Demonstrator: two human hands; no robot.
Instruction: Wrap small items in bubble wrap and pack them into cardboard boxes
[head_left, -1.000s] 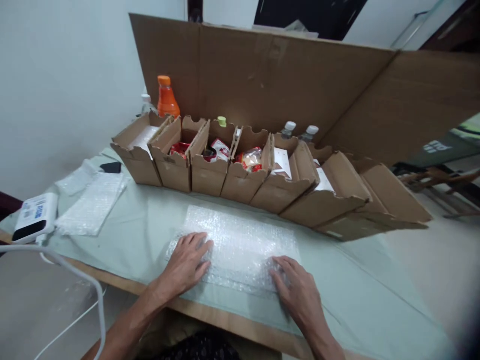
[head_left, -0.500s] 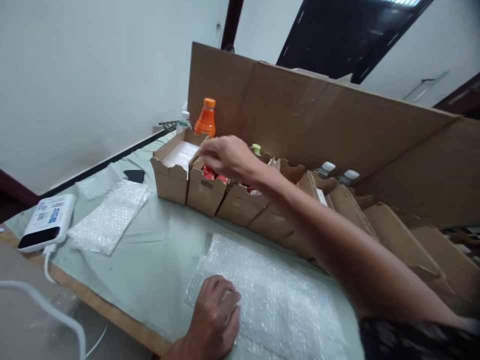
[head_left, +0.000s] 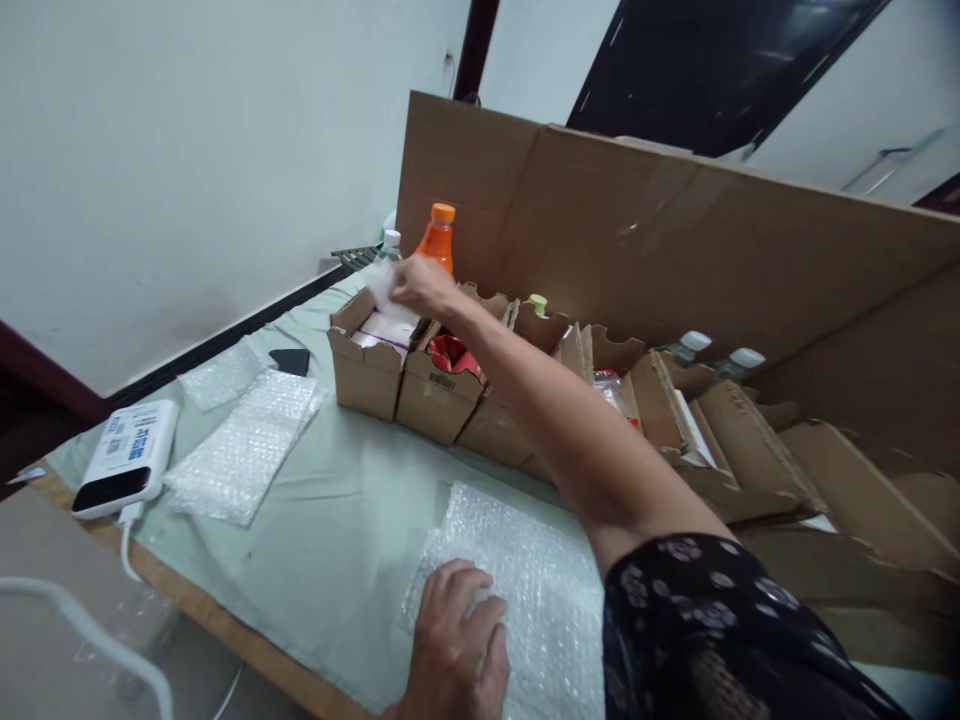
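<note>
My right hand (head_left: 421,284) is closed on a blurred, translucent plastic piece (head_left: 381,283), perhaps bubble wrap, above the leftmost cardboard box (head_left: 365,378). Inside that box lies a whitish packet (head_left: 390,328) with a purple edge. Under my right forearm, the neighbouring box (head_left: 433,402) holds red packets (head_left: 452,353). My left hand (head_left: 459,640) rests with bent, spread fingers on the edge of a stack of bubble wrap sheets (head_left: 532,590) at the front of the table.
More cardboard boxes (head_left: 757,450) run to the right before a tall cardboard panel (head_left: 600,220). Behind the boxes stand an orange bottle (head_left: 437,240) and clear bottles (head_left: 742,362). To the left lie bubble wrap pieces (head_left: 244,445), a dark flat object (head_left: 291,361) and a cabled white power bank (head_left: 129,455).
My right hand has risen from between the two leftmost boxes and now holds translucent plastic. The whitish packet shows in the leftmost box. My left hand stays on the bubble wrap.
</note>
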